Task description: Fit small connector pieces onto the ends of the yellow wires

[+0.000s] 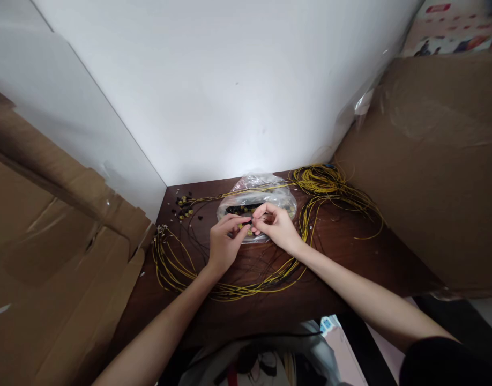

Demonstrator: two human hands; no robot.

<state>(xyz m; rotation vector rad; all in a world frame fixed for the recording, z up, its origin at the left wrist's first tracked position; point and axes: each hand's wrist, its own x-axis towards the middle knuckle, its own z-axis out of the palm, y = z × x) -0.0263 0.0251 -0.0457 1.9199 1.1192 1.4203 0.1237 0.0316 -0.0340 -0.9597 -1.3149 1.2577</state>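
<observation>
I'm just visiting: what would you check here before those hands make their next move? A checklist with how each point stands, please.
1. Left hand grips the small black part: ok, held between thumb and fingertips.
2. Right hand close by: ok, fingertips beside the part.
3. Anything thin pinched in the right hand: cannot tell, too small to see.
4. Plastic bag near the hands: ok.
5. Loose pieces gathered up: not ok, scattered at the left.
6. Yellow wires tidy: not ok, looped across the table.
</observation>
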